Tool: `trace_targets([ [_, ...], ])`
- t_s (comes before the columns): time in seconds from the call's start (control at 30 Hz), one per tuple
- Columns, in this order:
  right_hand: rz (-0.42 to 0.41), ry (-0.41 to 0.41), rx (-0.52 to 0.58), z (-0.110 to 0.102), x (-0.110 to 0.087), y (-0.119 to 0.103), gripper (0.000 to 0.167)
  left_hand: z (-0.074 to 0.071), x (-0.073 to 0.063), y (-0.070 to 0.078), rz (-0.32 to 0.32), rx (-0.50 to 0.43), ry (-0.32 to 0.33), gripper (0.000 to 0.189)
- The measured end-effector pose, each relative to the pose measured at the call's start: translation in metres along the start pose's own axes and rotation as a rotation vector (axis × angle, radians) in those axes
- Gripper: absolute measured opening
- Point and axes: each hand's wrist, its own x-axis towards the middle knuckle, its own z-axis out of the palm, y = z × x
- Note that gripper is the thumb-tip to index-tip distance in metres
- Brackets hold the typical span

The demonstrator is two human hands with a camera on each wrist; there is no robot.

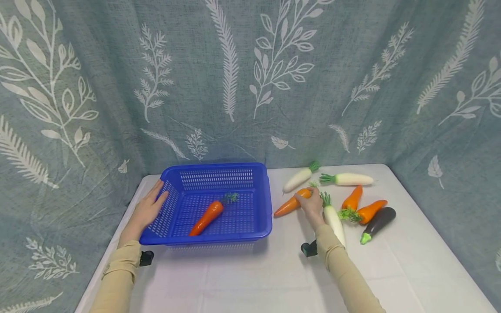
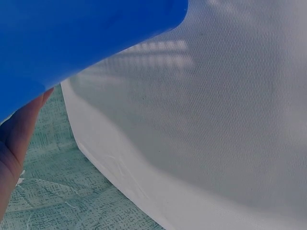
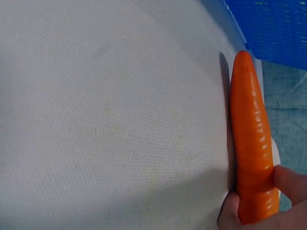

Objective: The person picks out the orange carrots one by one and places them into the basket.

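Note:
My right hand (image 1: pixel 312 206) pinches an orange carrot (image 1: pixel 289 206) near its leafy end, the thumb on one side and a finger on the other. In the right wrist view the carrot (image 3: pixel 252 134) lies along the white cloth, its tip towards the basket. At the left, my left hand (image 1: pixel 146 211) holds the side rim of a blue plastic basket (image 1: pixel 217 239), with the thumb over the edge and the fingers along the outside. Another carrot (image 1: pixel 206 218) with green leaves lies inside the basket. In the left wrist view only part of the left hand (image 2: pixel 19 134) shows, against the blue wall.
Right of the held carrot lie white radishes (image 1: pixel 354 179) with green tops, two more carrots (image 1: pixel 372 211) and a dark eggplant (image 1: pixel 381 222). One radish (image 1: pixel 334 224) lies partly behind the right forearm. A patterned curtain (image 1: pixel 235 87) hangs behind the white table (image 1: pixel 242 282).

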Motion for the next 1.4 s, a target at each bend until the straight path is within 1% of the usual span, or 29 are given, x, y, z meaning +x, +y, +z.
trace_targets([
  [0.07,-0.007,0.008,0.000,0.0001,0.0005,0.0008,0.057,-0.0002,-0.0005,0.0001,-0.002,-0.004,0.000,0.067],
  [0.1,-0.027,0.029,-0.009,0.0006,0.0008,0.0018,0.056,-0.0004,-0.0006,0.0002,-0.003,-0.006,-0.001,0.067],
  [0.27,-0.043,0.035,-0.004,-0.0004,0.0001,0.0015,0.056,-0.0014,-0.0010,0.0011,-0.008,-0.013,-0.003,0.067],
  [0.33,-0.027,0.016,0.012,-0.0013,-0.0010,-0.0005,0.057,-0.0017,-0.0008,0.0013,-0.011,-0.015,-0.006,0.068],
  [0.6,-0.024,0.010,0.015,-0.0018,-0.0017,-0.0003,0.058,-0.0022,-0.0009,0.0019,-0.012,-0.015,-0.005,0.067],
  [0.93,-0.020,0.007,-0.016,-0.0006,-0.0002,0.0022,0.060,-0.0015,-0.0030,0.0049,0.001,-0.004,-0.002,0.065],
  [1.13,-0.032,0.002,-0.007,-0.0017,-0.0010,0.0020,0.060,0.0000,-0.0023,0.0028,0.003,-0.004,0.010,0.065],
  [1.27,-0.051,-0.007,0.021,-0.0023,-0.0004,0.0032,0.058,0.0009,-0.0024,0.0020,-0.004,-0.005,0.004,0.065],
  [1.4,-0.032,-0.017,0.057,-0.0039,-0.0005,0.0046,0.059,0.0017,-0.0026,0.0021,-0.003,-0.008,-0.002,0.065],
])
